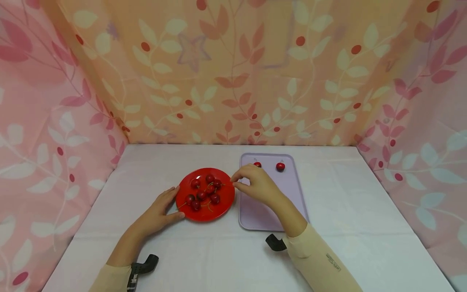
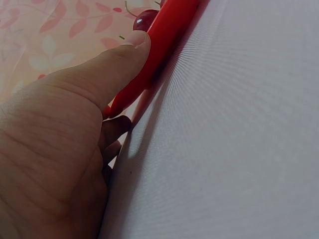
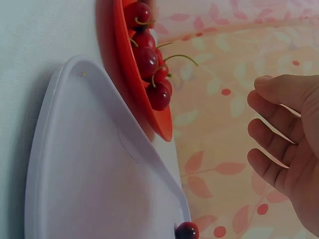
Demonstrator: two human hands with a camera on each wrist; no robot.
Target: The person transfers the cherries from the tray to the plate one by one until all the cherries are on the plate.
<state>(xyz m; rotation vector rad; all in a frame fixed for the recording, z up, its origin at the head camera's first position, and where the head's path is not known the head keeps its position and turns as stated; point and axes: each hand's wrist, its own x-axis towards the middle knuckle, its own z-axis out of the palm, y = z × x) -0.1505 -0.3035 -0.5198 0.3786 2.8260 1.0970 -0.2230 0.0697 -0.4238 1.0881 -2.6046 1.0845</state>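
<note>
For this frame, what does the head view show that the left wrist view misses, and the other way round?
Only the head view shows the right hand hovering between the red plate and the lilac tray, two cherries lying on that tray, and the leaf-patterned cloth walls.

Only the left wrist view shows, close up, the left thumb pressed against the plate's rim.

Both show the left hand touching the plate, cherries on the plate, and the white tablecloth.

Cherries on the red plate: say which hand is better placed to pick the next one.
Right. The right hand hovers at the red plate's right rim, fingers loosely curled and empty, beside the cherries. The left hand rests against the plate's left edge, steadying it.
</note>
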